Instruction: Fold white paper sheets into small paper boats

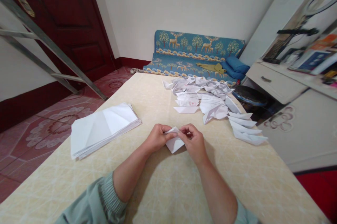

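Note:
My left hand [157, 137] and my right hand [193, 141] meet above the cream table [168, 189], pinching a small folded white paper [174, 144] between them. Its lower point hangs below my fingers. To the left lies a stack of white paper sheets [104, 129], creased diagonally, out of reach of both hands. Ahead and to the right spreads a heap of folded paper boats [202, 99], some with printing on them. A row of finished-looking paper folds [243, 125] runs toward the table's right edge.
A blue deer-patterned floor sofa [195, 50] stands beyond the table, with a blue cushion and a yellow cloth. A dark stool and white drawer cabinet stand to the right. An aluminium ladder leans at the left before a dark red door.

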Action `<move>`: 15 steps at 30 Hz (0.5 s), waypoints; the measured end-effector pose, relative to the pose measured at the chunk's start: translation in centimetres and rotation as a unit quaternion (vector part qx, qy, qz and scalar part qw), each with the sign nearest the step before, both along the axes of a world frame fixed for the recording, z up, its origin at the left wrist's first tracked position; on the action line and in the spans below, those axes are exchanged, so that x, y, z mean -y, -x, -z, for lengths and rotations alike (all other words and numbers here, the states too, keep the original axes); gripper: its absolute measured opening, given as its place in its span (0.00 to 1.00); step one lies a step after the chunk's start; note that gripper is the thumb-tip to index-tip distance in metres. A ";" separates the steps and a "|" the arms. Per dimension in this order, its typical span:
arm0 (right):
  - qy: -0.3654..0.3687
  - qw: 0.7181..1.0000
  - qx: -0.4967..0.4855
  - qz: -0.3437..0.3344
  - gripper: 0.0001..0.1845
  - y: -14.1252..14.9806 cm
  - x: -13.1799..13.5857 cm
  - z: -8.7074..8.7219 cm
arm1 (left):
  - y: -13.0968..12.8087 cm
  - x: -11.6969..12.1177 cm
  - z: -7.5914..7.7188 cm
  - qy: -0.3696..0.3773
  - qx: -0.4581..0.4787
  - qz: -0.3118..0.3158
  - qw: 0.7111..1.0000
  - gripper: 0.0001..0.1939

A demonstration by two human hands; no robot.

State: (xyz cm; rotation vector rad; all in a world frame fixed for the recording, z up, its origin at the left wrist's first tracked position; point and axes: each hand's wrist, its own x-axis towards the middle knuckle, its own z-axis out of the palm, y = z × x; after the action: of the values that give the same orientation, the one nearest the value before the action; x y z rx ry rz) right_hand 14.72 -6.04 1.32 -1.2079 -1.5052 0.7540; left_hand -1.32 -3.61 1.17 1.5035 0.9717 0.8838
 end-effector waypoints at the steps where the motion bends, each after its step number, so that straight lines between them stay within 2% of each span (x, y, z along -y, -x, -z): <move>1: -0.001 1.000 -0.015 0.017 0.08 0.1 0.0 0.0 | -0.2 0.0 0.1 0.009 0.016 -0.027 0.999 0.17; 3: -0.006 0.999 -0.035 0.035 0.12 0.2 0.0 0.0 | -0.5 0.0 0.2 0.024 0.043 -0.070 0.996 0.17; 6: -0.022 0.998 -0.038 0.039 0.07 0.1 -0.1 0.1 | -0.7 -0.1 0.5 0.032 0.057 -0.099 0.993 0.17; 11: -0.002 0.995 -0.059 0.082 0.08 0.2 0.0 0.2 | -0.7 -0.1 0.9 0.040 0.079 -0.100 0.991 0.18; 15: 0.055 0.984 -0.148 0.085 0.12 0.4 0.0 0.2 | -0.9 0.1 0.6 0.054 0.114 -0.086 0.988 0.17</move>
State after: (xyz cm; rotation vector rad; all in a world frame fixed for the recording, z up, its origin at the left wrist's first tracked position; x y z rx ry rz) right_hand 14.32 -6.04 1.07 -1.2288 -1.1156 0.8673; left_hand -0.46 -3.72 0.57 1.2112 0.9737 1.0832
